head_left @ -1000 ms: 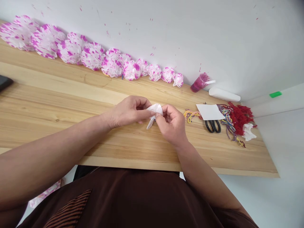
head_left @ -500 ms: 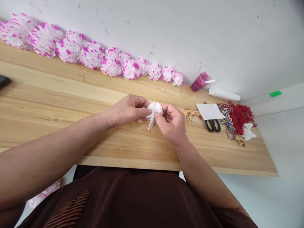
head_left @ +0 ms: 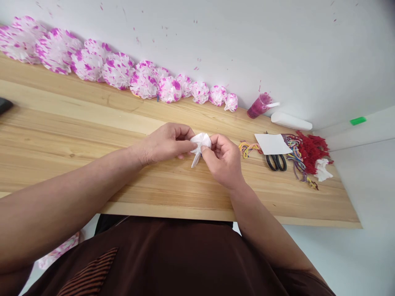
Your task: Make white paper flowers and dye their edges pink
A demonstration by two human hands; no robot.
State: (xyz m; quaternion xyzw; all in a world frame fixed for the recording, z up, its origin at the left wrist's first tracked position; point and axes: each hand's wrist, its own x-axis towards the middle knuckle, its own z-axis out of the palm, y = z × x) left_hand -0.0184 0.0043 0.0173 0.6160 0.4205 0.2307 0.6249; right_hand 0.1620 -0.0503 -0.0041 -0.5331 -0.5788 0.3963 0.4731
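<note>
Between my two hands is a small white tissue paper flower [head_left: 201,139], gathered at its middle, with a narrow twisted tail hanging toward me. My left hand [head_left: 168,143] pinches its left side between thumb and fingers. On the right side, my right hand [head_left: 222,158] grips it the same way, the thumb pressed near the gathered centre. Both hands are just above the wooden table [head_left: 173,189]. The undersides of the fingers and the back of the flower are hidden.
Several white paper pompoms with magenta spots [head_left: 119,70] line the wall. Rightward stand a cup of magenta liquid [head_left: 259,106] and a white roll [head_left: 291,121]. Black-handled scissors [head_left: 276,163] lie under white paper [head_left: 273,144], beside coloured cords [head_left: 248,149] and red yarn [head_left: 310,150]. A dark object [head_left: 5,105] lies far left.
The tail of the tissue paper flower has swung slightly to the left. Both hands keep their grip and have barely moved.
</note>
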